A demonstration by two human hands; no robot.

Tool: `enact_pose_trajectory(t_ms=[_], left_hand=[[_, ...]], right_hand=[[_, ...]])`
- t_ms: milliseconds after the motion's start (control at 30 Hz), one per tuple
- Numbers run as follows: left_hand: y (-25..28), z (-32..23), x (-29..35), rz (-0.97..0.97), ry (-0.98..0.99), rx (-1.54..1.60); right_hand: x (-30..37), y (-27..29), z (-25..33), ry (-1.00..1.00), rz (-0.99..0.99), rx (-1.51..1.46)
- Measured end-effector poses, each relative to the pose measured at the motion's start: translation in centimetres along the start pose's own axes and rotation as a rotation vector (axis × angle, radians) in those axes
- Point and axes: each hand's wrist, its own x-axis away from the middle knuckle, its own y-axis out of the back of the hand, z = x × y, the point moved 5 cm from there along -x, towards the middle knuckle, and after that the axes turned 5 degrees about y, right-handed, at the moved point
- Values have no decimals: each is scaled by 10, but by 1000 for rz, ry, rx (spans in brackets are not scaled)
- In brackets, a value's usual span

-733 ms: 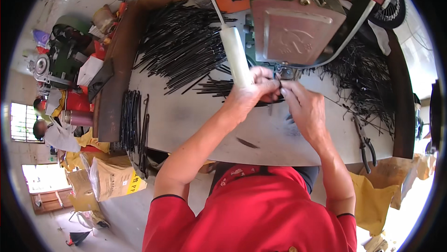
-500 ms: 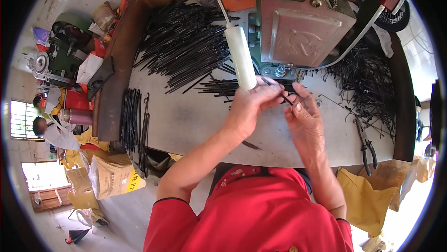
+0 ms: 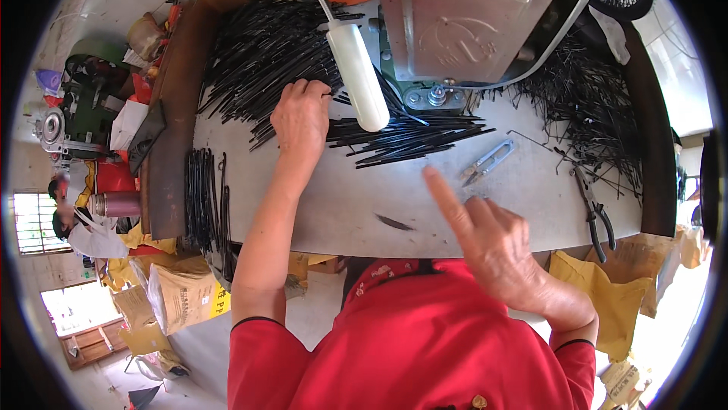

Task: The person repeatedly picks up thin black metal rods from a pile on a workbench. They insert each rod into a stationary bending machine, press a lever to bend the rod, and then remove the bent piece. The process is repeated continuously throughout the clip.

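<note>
L hand (image 3: 302, 116) lies palm-down, fingers curled on the pile of thin black rods (image 3: 262, 54) at the tabletop's (image 3: 341, 205) far-left side; can't tell if it grips any. R hand (image 3: 493, 239) hangs open, forefinger out, holding nothing, over bare tabletop near the front edge. Snips (image 3: 485, 163) just beyond; machine (image 3: 455, 23) crowds the back.

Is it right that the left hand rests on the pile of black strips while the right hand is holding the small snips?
Not quite. In the head view the left hand does rest on the black strips, but the right hand holds nothing; the small snips lie on the table beyond its raised forefinger.
</note>
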Motion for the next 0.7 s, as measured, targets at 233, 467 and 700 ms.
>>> enact_pose_trajectory(t_ms=[233,467,700], left_hand=[[-5,3,5,9,-21,-55],[3,5,4,35,13,-51],[27,-7,3,-286,-127,119]], right_hand=[[5,-45,-13,60,-182,-271],[-3,-41,-43,-314,-255,-626],[2,-30,-77,-780,-138,-1270]])
